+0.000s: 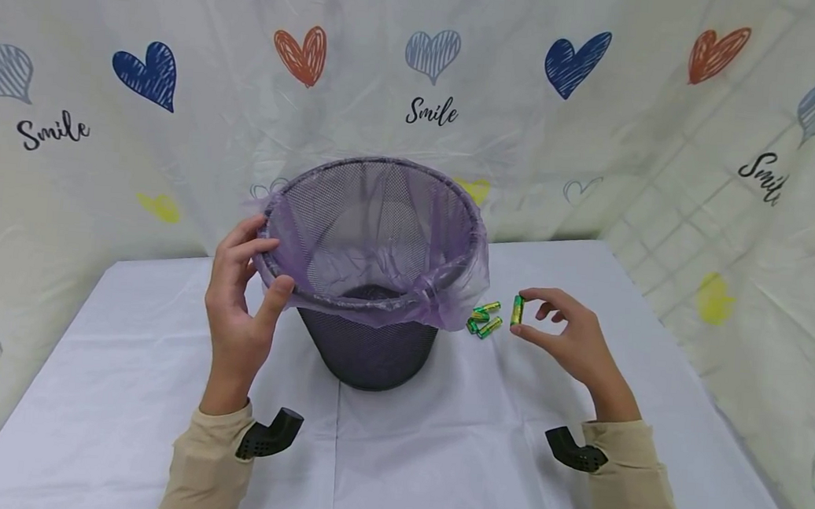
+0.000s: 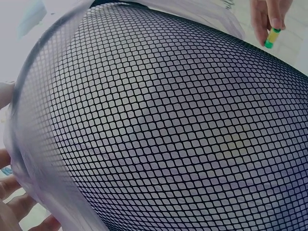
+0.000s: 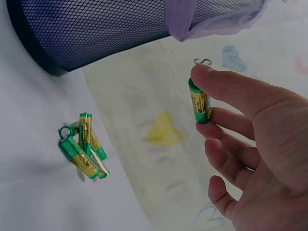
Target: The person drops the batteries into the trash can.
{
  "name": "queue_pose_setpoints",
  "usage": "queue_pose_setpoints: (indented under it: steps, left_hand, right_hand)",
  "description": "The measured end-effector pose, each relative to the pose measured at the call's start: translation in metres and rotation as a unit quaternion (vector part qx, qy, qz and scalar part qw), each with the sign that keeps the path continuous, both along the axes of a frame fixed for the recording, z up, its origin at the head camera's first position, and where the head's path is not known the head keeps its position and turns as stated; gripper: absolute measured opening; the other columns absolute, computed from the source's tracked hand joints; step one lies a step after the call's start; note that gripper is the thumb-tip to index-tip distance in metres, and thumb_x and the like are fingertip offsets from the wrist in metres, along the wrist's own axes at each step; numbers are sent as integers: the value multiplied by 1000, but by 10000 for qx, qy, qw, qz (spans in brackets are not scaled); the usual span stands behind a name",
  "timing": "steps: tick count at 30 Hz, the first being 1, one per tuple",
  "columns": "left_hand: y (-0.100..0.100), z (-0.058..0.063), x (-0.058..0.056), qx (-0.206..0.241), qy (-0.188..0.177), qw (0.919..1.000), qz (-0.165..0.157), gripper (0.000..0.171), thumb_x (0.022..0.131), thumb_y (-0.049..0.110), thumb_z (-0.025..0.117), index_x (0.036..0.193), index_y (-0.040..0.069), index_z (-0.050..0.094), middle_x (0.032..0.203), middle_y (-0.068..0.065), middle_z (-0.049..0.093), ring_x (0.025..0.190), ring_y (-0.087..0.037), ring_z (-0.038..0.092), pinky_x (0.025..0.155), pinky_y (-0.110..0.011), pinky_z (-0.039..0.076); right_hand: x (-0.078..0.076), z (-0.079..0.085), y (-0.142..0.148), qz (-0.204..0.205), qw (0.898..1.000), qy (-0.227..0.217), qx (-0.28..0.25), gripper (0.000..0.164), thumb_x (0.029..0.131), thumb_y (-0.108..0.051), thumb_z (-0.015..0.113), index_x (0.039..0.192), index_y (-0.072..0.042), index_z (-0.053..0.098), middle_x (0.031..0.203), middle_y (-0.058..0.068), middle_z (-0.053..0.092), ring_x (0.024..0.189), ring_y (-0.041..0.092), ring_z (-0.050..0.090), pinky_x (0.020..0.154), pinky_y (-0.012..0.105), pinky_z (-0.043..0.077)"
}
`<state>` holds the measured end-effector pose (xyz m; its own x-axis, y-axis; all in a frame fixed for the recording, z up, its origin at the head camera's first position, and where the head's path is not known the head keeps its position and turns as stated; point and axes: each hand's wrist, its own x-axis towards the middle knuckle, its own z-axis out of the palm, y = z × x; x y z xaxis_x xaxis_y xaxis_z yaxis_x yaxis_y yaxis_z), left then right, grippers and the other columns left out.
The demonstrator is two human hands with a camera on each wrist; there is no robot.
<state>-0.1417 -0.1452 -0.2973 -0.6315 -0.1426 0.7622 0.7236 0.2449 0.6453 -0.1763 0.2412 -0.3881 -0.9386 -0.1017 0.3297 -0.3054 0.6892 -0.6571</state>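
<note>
A black mesh wastebasket (image 1: 379, 355) stands on the table, lined with a thin purple plastic bag (image 1: 440, 296) folded over its rim. My left hand (image 1: 241, 306) grips the left side of the rim through the bag. Between thumb and fingertip, my right hand (image 1: 572, 337) pinches a green and gold battery (image 1: 518, 310), held roughly upright to the right of the basket. Several similar batteries (image 3: 84, 147) lie in a small heap on the cloth beside the basket. From the left wrist view, the mesh wall (image 2: 168, 120) fills most of the picture.
A white cloth (image 1: 122, 376) covers the table. Behind it hangs a pale curtain (image 1: 361, 109) printed with hearts and the word Smile. A black wrist mount (image 1: 270, 434) sits on the left sleeve, and another mount (image 1: 574, 451) on the right sleeve.
</note>
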Motion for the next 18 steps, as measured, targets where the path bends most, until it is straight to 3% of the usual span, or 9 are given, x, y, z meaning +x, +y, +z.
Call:
queue_pose_setpoints:
  steps: [7,18]
  left_hand:
    - [0,-1,0,9,-25,10000,-30,45,84,21,62,109,-16,51,136,-26,40,129,-36,39,100,-29,40]
    - [0,-2,-1,56,-10,9998,-165,45,85,19,62,110,-17,49,133,-28,43,126,-36,40,99,-26,41]
  right_hand:
    - [2,7,-2,44,9999,140,-10,48,72,-28,77,117,-23,59,108,-5,60,83,7,47,74,19,35]
    - [2,23,-3,49,9996,254,-81,48,72,-27,77,116,-25,59,99,-15,56,84,8,48,75,19,35]
